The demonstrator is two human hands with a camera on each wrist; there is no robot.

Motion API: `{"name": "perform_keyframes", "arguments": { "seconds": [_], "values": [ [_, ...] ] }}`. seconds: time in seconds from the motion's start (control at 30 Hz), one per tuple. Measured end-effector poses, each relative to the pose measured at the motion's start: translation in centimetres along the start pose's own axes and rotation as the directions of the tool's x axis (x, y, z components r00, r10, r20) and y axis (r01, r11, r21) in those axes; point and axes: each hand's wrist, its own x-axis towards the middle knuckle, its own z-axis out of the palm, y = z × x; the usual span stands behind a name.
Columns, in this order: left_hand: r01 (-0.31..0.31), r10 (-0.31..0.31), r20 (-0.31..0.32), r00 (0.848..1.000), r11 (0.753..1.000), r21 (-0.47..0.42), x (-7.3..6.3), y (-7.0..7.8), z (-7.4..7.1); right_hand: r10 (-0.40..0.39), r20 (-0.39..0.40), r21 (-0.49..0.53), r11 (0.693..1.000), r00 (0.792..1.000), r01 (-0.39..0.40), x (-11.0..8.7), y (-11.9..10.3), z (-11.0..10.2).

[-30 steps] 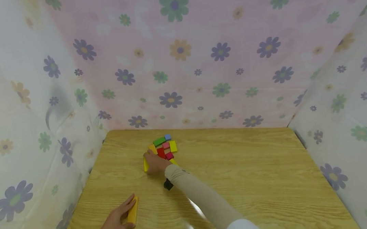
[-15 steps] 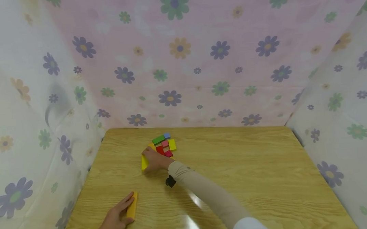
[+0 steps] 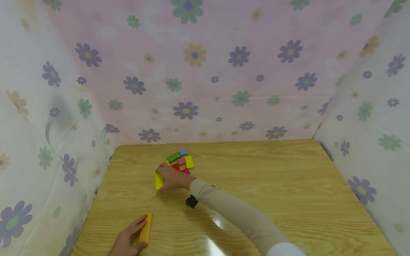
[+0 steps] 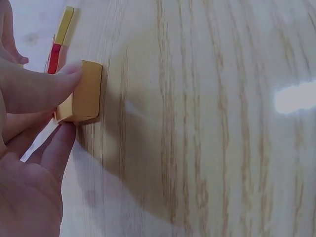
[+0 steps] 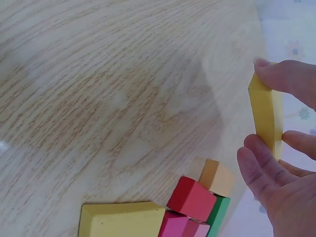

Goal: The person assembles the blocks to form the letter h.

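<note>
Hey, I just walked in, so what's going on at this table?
A person is handling coloured blocks with both hands. The left hand holds an orange block near the front of the table. The right hand grips a yellow block beside a cluster that includes a green block, a blue block and a pink block.
</note>
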Motion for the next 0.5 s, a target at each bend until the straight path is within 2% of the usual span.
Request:
{"name": "perform_keyframes", "arguments": {
  "seconds": [0.13, 0.3, 0.5],
  "values": [
    [-0.028, 0.028, 0.011, 1.000, 0.999, -0.029, 0.1, -0.1, -0.1, -0.016, -0.007, 0.013, 1.000, 1.000, 0.016, -0.3, -0.1, -0.2],
    [-0.058, 0.063, 0.044, 0.997, 0.993, -0.107, 0.1, -0.4, -0.2, -0.034, -0.020, 0.045, 0.998, 0.999, 0.034, -0.6, -0.2, -0.4],
    [-0.100, 0.104, 0.037, 0.994, 0.990, -0.101, 0.1, -0.8, 0.0, -0.026, -0.027, 0.086, 0.996, 0.999, 0.028, -1.1, -0.4, -0.2]
  ]
}}
